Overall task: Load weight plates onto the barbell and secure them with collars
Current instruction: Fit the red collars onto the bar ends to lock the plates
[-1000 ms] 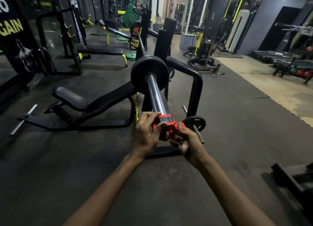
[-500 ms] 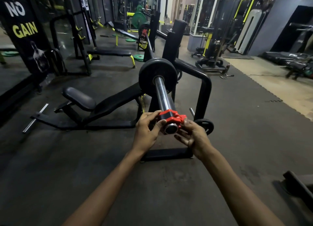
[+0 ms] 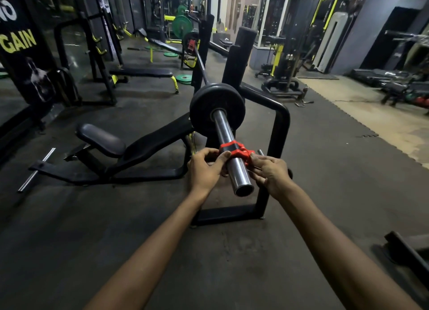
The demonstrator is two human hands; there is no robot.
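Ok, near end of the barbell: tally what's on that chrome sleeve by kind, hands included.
Black round weight plate: 1
Red plastic clamp collar: 1
Hands holding the collar: 2 (left hand, right hand)
Total: 4

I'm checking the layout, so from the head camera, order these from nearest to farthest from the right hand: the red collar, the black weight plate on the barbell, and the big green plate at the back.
1. Red collar, pinched by the right hand on the sleeve.
2. Black weight plate, further up the bar.
3. Green plate, far back.
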